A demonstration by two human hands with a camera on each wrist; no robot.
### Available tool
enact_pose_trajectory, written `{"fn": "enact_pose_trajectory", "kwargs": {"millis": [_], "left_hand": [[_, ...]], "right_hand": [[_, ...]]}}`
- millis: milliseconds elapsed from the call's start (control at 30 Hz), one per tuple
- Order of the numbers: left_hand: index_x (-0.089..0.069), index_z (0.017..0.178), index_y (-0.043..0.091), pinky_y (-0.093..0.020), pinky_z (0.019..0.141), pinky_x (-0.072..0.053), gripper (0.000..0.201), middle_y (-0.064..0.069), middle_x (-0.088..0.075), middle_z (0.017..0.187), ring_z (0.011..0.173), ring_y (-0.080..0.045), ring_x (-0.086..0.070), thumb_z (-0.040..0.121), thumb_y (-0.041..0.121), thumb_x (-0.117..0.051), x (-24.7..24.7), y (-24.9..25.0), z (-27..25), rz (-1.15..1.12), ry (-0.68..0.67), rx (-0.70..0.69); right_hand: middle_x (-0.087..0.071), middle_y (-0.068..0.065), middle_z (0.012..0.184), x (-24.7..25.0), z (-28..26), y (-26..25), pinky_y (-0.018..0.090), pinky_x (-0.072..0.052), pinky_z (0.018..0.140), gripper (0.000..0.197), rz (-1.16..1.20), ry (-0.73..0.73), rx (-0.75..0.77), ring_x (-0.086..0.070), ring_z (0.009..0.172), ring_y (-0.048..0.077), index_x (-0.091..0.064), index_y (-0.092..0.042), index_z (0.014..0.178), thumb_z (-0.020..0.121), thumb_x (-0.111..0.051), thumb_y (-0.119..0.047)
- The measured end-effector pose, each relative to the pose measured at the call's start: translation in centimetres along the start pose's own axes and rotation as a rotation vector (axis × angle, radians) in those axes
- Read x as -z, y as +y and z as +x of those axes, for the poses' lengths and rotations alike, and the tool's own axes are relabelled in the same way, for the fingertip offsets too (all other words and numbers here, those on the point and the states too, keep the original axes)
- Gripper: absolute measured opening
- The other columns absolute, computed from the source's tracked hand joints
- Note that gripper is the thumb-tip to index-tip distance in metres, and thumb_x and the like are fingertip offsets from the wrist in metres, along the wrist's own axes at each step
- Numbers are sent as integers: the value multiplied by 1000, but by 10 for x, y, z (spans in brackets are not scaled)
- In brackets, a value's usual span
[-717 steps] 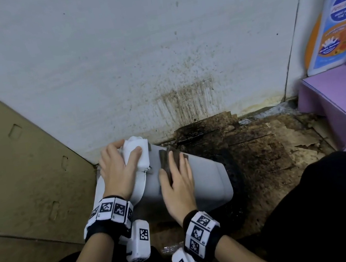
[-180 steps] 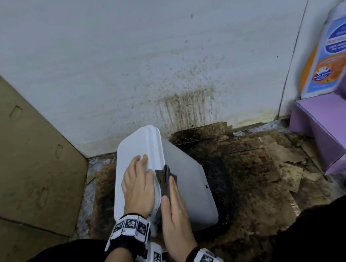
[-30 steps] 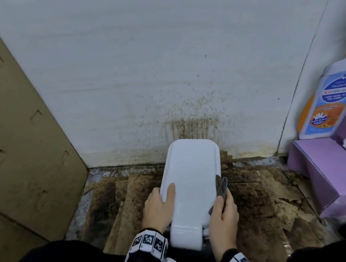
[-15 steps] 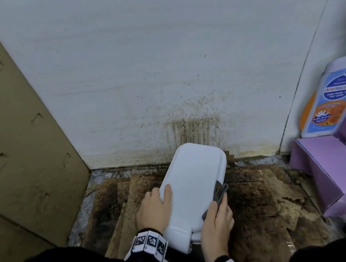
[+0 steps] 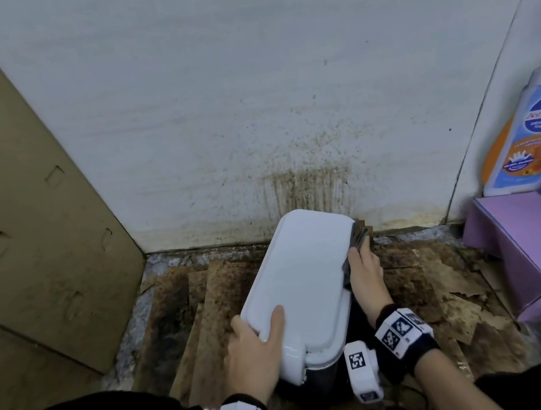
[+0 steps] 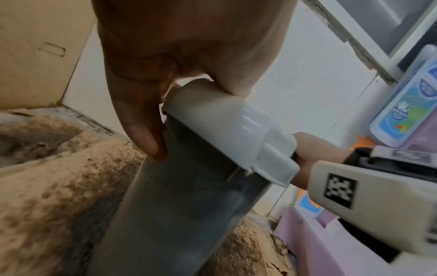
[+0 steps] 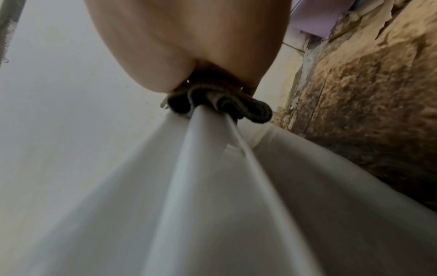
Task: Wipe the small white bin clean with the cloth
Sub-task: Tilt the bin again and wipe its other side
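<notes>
1. Against the stained wall (image 5: 280,97), on the damaged brown floor (image 5: 434,285): small white bin (image 5: 299,285), lid closed, tilted toward the near side.
2. Left hand (image 5: 253,352): gripping the near left corner of the lid, thumb laid on top, fingers curled down the dark side of the bin body; steadying only.
3. Right hand (image 5: 364,271): pressing a dark grey cloth (image 5: 359,237) against the far right edge of the lid, fingers extended along the rim; cloth bunched over the lid seam in the right wrist view.
4. Progress, as judged: lid top appearing clean and uniformly white; right rim currently under wiping. Dark body, base and interior not assessable from these views; presumably left to check.
5. Adjacent: purple box (image 5: 535,251) and cleaner bottle (image 5: 534,134) well to the right, cardboard panel (image 5: 14,210) to the left.
</notes>
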State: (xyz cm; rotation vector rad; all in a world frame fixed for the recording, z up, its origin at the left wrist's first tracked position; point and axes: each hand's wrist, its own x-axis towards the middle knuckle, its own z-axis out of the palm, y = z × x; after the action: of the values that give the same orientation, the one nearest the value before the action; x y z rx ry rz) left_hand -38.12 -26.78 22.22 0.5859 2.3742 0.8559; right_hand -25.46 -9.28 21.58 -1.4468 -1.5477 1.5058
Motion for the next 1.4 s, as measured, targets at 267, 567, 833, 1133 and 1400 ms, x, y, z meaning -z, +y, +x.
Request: {"fn": "enact_pose_trajectory", "kwargs": {"millis": [267, 567, 833, 1133, 1400], "left_hand": [[-48, 112, 28, -32, 83, -39, 54, 4, -58, 103, 102, -25, -54, 82, 72, -57, 6, -1, -8, -187, -29, 23], [-58, 104, 37, -20, 68, -42, 39, 24, -65, 92, 91, -5, -62, 80, 67, -65, 11, -5, -7, -223, 9, -36], [-65, 112, 42, -26, 83, -53, 36, 29, -71, 101, 93, 9, -65, 80, 57, -73, 31, -8, 6, -243, -101, -190], [-55, 125, 59, -40, 91, -57, 57, 28, -68, 116, 107, -2, -66, 72, 79, -65, 49, -6, 45, -137, -219, -251], [-51, 126, 60, -45, 100, -51, 50, 22, -64, 125, 114, -11, -62, 80, 71, -64, 35, 2, 42, -206, -228, -177]], "right_hand": [[-22, -8, 165, 28, 80, -3, 52, -26, 120, 63, -5, -153, 56, -25, 150, 23, -11, -42, 157, 100, -35, -56], [-50, -3, 150, 23, 79, 2, 53, -45, 108, 51, 279, -81, 26, -54, 130, 24, -36, -40, 151, 101, -47, -40], [-45, -5, 151, 20, 25, 12, 48, -41, 109, 50, 443, 244, 22, -46, 135, 21, -35, -36, 151, 102, -43, -38], [-25, 1, 162, 5, -25, 22, 42, -19, 117, 51, 252, 556, 27, -15, 149, 22, -22, -27, 156, 106, -30, -34], [-20, -1, 164, 16, -17, 27, 47, -16, 121, 51, 242, 478, -6, -9, 151, 21, -22, -30, 157, 107, -26, -39]]}}
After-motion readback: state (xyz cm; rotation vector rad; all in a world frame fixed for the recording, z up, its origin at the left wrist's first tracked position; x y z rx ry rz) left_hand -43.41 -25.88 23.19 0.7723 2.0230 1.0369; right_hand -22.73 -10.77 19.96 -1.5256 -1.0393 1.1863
